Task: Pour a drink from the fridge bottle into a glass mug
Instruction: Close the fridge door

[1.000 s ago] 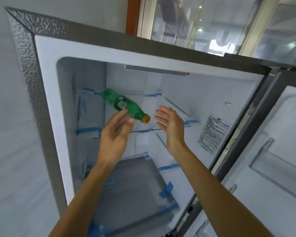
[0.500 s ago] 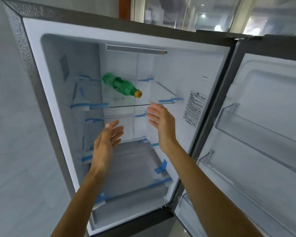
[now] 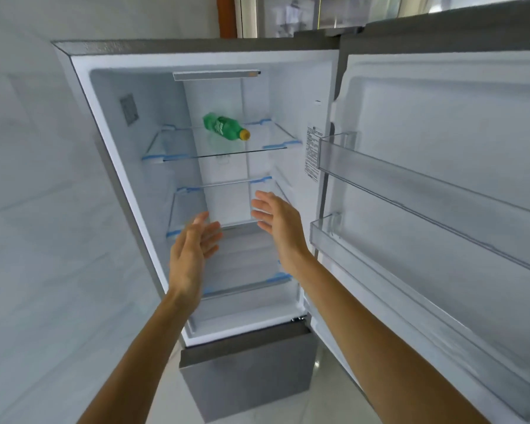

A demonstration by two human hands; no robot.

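A green plastic bottle with a yellow cap lies on its side on the top glass shelf of the open fridge, cap pointing right. My left hand hangs well below it, in front of the second shelf, fingers spread and empty. My right hand is beside it to the right, also spread and empty, palm turned inward. Both hands are apart from the bottle. No glass mug is in view.
The fridge door stands open on the right with two clear door bins. A second glass shelf sits lower. A grey lower drawer front is shut. A pale tiled wall flanks the left.
Both hands have drawn back and down from the bottle, which stays on the top shelf. The camera has pulled away, showing more of the fridge and door.
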